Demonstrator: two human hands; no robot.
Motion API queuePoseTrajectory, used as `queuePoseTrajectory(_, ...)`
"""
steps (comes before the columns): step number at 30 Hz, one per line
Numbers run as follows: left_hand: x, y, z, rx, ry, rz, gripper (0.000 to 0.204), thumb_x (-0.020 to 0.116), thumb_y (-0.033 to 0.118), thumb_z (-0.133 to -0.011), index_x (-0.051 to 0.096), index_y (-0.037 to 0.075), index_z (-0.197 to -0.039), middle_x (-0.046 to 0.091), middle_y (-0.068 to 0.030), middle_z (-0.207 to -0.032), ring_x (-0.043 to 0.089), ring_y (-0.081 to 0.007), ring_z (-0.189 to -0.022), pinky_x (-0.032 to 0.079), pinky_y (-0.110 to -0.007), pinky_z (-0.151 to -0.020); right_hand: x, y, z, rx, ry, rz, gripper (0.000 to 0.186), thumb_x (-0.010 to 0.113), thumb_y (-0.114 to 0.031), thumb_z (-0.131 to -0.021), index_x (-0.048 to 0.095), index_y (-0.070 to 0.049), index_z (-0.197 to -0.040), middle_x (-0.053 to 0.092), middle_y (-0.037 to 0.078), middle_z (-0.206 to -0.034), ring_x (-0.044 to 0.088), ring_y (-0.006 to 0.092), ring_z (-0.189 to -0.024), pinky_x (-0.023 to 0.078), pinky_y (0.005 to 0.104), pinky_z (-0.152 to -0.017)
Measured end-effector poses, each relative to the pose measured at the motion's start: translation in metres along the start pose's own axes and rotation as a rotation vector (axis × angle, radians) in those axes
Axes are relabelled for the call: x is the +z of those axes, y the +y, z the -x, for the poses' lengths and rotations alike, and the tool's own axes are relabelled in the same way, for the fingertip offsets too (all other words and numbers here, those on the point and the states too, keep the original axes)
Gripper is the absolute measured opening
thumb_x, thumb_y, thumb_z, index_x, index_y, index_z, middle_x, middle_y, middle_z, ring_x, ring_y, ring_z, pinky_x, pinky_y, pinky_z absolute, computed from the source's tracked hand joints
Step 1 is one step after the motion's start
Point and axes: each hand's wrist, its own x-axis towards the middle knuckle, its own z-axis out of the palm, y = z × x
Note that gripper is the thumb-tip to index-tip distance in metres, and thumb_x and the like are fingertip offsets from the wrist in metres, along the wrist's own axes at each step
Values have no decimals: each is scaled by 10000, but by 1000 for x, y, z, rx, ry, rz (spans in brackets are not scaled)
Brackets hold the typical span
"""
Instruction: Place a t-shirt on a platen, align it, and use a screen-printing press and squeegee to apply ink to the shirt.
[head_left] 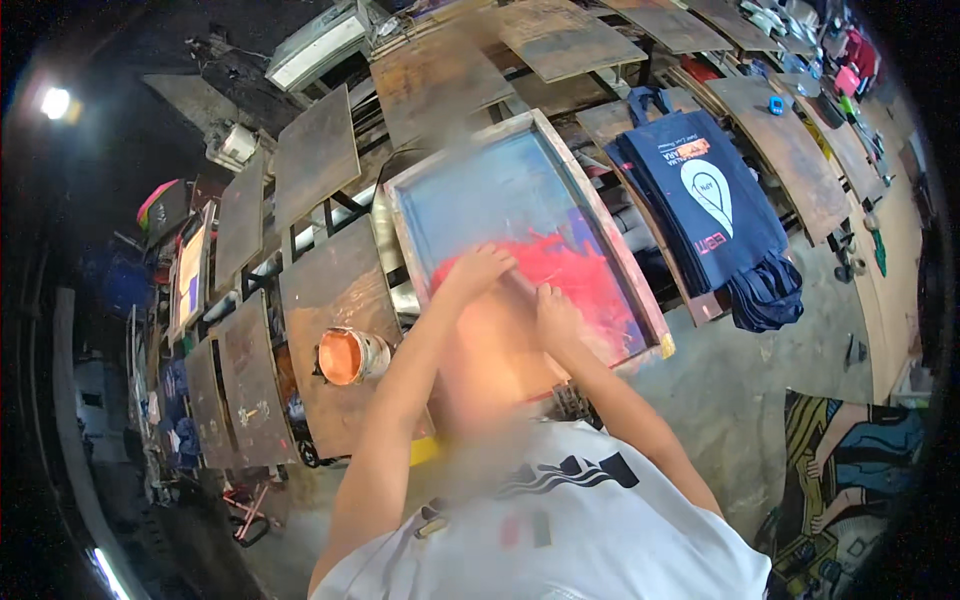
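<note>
Both my hands grip a squeegee (518, 284), mostly hidden by my fingers, over a wooden-framed printing screen (612, 235). My left hand (480, 270) is closed on its left part. To the right and slightly nearer, my right hand (556, 315) is closed on it too. Bright red ink (565, 265) is smeared across the middle and right of the mesh, beyond and beside my hands. The far mesh (490, 185) looks blue-grey, with a purple patch at the right. Nearer me the surface looks orange and blurred.
Left of the screen, an open bucket (348, 356) of orange ink stands on a brown board (320, 290). On the right lies a stack of navy tote bags (700, 200) with a white print, straps hanging off. Rows of tilted boards (570, 40) extend beyond. A painted panel (860, 460) lies lower right.
</note>
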Motion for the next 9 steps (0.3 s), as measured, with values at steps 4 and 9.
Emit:
queuePoseTrajectory(4, 15, -14, 41, -199, 30, 183, 622, 800, 379, -754, 571, 157, -1288, 600, -25, -1219, 545, -261, -1179, 442, -422, -973, -1, -17, -31, -112, -42, 142, 513, 784, -242, -782, 496, -66, -1168, 634, 173, -1128, 654, 364, -1048, 567, 479, -820)
queuePoseTrajectory(9, 60, 1, 123, -555, 92, 379, 712, 757, 469, -798, 519, 150, -1389, 580, -94, -1300, 508, -301, -1271, 363, -493, -1100, 11, -59, -72, -446, -215, 457, 563, 738, -307, -805, 495, -128, -1280, 658, 125, -1188, 662, 378, -1080, 563, 501, -857)
